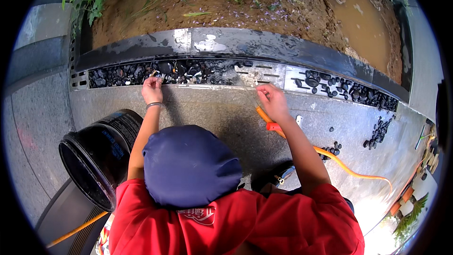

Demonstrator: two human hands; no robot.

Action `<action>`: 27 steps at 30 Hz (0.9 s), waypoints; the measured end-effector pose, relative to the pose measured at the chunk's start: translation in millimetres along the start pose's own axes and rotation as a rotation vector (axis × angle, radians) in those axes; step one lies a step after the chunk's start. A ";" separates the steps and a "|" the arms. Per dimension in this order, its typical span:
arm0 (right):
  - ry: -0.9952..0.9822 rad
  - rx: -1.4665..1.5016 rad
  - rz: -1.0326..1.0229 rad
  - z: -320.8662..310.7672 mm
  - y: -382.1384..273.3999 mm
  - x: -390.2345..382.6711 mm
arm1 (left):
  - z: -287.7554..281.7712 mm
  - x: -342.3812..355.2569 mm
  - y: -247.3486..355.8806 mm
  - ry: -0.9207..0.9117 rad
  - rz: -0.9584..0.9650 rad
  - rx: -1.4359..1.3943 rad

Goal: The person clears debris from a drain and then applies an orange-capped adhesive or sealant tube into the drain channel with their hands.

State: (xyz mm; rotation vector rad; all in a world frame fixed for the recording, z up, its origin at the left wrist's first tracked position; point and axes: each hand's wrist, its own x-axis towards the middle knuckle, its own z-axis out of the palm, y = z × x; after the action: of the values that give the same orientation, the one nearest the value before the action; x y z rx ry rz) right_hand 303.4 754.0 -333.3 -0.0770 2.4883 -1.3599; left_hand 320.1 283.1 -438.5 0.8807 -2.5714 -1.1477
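Black pebbles (191, 69) are packed into the left stretch of a long drain channel (198, 86), whose long axis is laid from left to right, crosswise ahead of both hands. The left hand (152, 90) is held at the channel's near edge, with the pebbles placed just beyond its fingertips. The right hand (274, 103) is held on the near side of the channel, ahead of which a slotted metal plate (279, 72) is set in the channel. By this spacing, the left hand is judged the nearer to those pebbles. Its thumb and fingers are drawn together; whether anything small is pinched cannot be told. The right hand's fingers are curled beside the end of an orange hose (332, 156), on the channel's near side; whether it is gripped cannot be told.
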 end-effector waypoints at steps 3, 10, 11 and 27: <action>0.012 -0.003 0.001 -2.8 17.2 -7.1 | 8.8 -7.8 36.1 -0.047 0.111 -0.135; -0.034 -0.014 0.017 1.8 0.9 -7.9 | 43.8 3.6 92.2 -0.244 0.208 0.299; -0.038 -0.029 0.024 1.4 -1.5 -8.1 | 43.4 3.0 92.0 -0.265 0.250 0.341; -0.036 -0.026 0.034 3.3 14.1 -14.3 | -10.5 50.5 33.6 -0.018 0.184 0.209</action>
State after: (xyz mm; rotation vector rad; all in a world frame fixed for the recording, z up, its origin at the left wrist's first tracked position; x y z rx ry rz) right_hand 319.4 761.8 -343.3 -0.0638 2.4669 -1.3009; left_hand 268.8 264.4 -410.1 0.6564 -2.7563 -0.8527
